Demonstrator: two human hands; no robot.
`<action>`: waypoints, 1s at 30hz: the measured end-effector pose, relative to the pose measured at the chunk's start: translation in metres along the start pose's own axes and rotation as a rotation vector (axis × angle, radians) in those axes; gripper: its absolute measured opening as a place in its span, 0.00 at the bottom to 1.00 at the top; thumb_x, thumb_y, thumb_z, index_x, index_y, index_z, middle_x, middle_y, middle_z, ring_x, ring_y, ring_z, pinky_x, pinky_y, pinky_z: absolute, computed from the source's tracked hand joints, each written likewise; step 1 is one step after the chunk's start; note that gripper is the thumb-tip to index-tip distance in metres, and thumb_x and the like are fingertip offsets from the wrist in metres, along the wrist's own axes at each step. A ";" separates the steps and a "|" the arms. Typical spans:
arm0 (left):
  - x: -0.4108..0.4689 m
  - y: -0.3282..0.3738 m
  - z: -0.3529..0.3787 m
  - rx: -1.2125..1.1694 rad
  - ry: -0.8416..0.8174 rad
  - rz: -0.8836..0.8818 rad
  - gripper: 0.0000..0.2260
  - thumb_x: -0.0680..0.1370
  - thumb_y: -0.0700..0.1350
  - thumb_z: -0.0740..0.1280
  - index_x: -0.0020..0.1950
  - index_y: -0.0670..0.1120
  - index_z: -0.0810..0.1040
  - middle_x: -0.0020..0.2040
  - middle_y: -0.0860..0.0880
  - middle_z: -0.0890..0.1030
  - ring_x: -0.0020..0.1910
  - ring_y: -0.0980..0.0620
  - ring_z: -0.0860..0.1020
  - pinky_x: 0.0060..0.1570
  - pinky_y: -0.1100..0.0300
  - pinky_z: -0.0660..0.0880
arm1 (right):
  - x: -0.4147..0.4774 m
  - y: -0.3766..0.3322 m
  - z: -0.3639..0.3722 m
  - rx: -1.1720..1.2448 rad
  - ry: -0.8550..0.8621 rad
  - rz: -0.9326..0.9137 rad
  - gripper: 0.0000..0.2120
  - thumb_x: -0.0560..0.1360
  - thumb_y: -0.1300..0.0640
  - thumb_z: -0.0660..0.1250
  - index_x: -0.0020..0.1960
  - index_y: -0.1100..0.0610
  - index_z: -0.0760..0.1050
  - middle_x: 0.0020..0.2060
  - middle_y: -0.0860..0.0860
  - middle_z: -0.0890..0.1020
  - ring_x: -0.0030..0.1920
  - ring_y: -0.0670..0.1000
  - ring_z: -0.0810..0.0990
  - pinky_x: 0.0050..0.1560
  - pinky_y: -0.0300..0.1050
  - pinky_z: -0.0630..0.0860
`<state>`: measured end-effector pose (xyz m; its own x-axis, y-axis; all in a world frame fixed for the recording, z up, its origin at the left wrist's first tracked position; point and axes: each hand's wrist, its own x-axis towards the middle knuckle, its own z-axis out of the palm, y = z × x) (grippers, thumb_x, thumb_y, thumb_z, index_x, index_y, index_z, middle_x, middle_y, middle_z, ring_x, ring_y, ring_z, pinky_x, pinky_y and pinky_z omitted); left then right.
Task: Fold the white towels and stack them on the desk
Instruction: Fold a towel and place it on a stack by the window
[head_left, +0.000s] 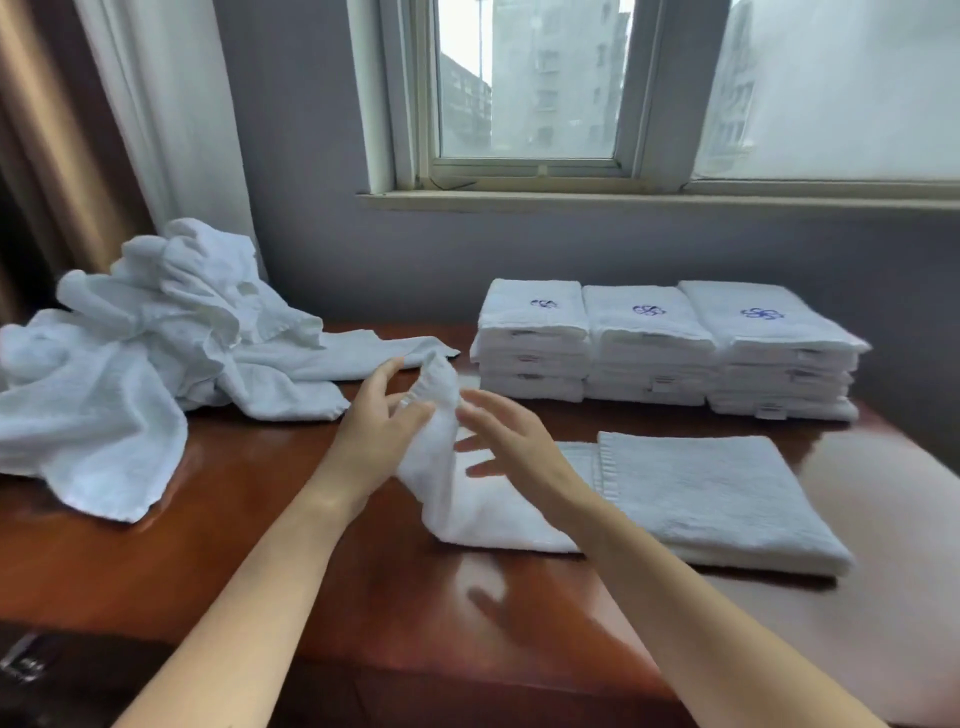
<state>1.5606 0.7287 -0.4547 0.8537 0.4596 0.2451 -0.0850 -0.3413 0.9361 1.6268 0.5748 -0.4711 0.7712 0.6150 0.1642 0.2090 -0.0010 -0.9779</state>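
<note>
A white towel (717, 493) lies partly folded on the red-brown desk (291, 561), its left end lifted into a peak. My left hand (376, 431) pinches that raised end between thumb and fingers. My right hand (506, 441) hovers just right of the peak with fingers spread and straight, holding nothing. A heap of unfolded white towels (135, 353) covers the desk's left side. Three stacks of folded white towels with blue emblems (660, 348) stand in a row at the back right.
A grey wall and a window with a sill (623, 200) run behind the desk. Curtains (130, 130) hang at the far left. A dark object (31, 670) sits below the desk's front left edge.
</note>
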 end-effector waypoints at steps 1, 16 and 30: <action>-0.002 0.011 0.010 -0.021 -0.041 0.023 0.25 0.79 0.47 0.67 0.75 0.53 0.65 0.60 0.57 0.78 0.55 0.64 0.76 0.52 0.65 0.73 | -0.002 -0.010 -0.009 0.078 -0.031 0.051 0.15 0.78 0.44 0.65 0.62 0.48 0.77 0.52 0.49 0.83 0.49 0.49 0.84 0.47 0.46 0.81; -0.016 0.059 0.180 0.153 -0.300 0.210 0.18 0.83 0.51 0.57 0.73 0.53 0.68 0.69 0.55 0.74 0.62 0.60 0.74 0.69 0.55 0.67 | -0.068 -0.024 -0.193 -0.003 0.404 0.133 0.13 0.73 0.69 0.64 0.56 0.61 0.78 0.46 0.56 0.84 0.43 0.52 0.84 0.41 0.44 0.80; -0.037 0.009 0.246 0.972 -0.398 0.329 0.30 0.80 0.64 0.46 0.80 0.54 0.51 0.81 0.50 0.50 0.80 0.51 0.45 0.74 0.39 0.36 | -0.088 0.024 -0.229 -0.514 0.555 0.322 0.34 0.72 0.61 0.65 0.76 0.50 0.60 0.65 0.51 0.72 0.61 0.52 0.75 0.63 0.52 0.74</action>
<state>1.6547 0.5074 -0.5178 0.9829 -0.0099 0.1836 -0.0472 -0.9787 0.1996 1.7020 0.3402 -0.4796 0.9974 0.0434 0.0573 0.0718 -0.5551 -0.8287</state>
